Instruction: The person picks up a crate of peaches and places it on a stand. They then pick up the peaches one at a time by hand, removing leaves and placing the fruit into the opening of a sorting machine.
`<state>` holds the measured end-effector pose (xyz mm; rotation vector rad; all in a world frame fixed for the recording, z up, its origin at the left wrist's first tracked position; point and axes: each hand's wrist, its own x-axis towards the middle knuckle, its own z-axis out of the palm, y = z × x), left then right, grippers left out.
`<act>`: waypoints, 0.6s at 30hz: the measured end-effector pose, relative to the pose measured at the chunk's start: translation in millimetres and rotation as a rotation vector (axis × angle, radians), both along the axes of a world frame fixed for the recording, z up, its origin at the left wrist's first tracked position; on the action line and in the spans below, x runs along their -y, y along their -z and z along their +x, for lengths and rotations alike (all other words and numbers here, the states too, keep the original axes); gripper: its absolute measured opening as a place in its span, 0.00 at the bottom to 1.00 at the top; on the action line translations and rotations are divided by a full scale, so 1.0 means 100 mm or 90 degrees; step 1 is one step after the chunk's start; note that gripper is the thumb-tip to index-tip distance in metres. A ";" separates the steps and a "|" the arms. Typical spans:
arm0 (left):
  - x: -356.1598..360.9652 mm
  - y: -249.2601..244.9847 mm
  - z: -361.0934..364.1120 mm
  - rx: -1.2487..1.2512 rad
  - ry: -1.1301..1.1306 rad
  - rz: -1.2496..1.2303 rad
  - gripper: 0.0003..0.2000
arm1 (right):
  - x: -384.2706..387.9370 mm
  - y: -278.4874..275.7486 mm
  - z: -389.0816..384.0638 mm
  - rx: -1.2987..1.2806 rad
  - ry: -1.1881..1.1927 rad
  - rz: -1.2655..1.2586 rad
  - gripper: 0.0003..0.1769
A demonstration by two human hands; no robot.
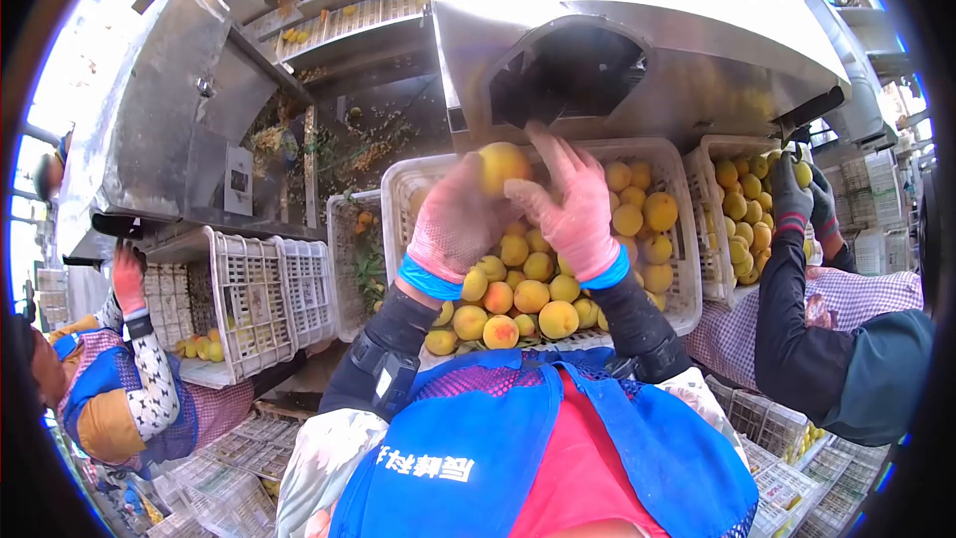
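A yellow peach point(505, 167) is at the fingers of my left hand point(453, 224), above a white plastic crate point(393, 201) full of yellow peaches point(533, 291). My left hand, in a pink glove, is blurred but looks closed on the fruit. Just right of that peach is my right hand point(573, 209), also pink-gloved, its fingers stretched apart and holding nothing that I can see. Blue bands circle both wrists. Beyond my hands, a metal machine has a dark opening point(568, 75) over the crate's far side.
To the right, a co-worker's dark-gloved hands point(797, 189) work over another crate of peaches point(742, 209). A co-worker on the left reaches a gloved hand point(127, 279) beside tilted white crates point(254, 304). Leaves and debris point(373, 139) lie behind my crate's left side.
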<state>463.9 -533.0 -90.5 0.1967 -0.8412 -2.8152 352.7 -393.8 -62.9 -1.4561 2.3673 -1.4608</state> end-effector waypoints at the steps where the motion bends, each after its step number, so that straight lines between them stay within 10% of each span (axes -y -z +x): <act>1: 0.03 0.06 -0.05 -0.048 0.046 0.215 0.21 | 0.02 0.07 0.07 -0.038 0.027 -0.012 0.49; 3: -0.12 0.05 -0.11 -0.098 -0.065 0.048 0.21 | 0.10 0.17 0.11 -0.075 0.084 -0.013 0.49; 6: -0.04 0.12 -0.28 0.019 0.001 0.278 0.21 | 0.17 0.24 0.09 -0.127 0.166 0.010 0.48; 10: 0.12 0.40 -0.26 0.185 -0.076 -0.480 0.23 | 0.23 0.30 -0.04 -0.142 0.197 -0.012 0.47; 14: 0.17 0.68 0.05 0.380 0.206 -0.851 0.25 | 0.55 0.17 -0.53 -0.236 0.272 0.195 0.31; 18: -0.16 0.87 0.49 0.265 0.586 -1.373 0.31 | 0.70 0.27 -1.10 -0.262 0.242 0.019 0.27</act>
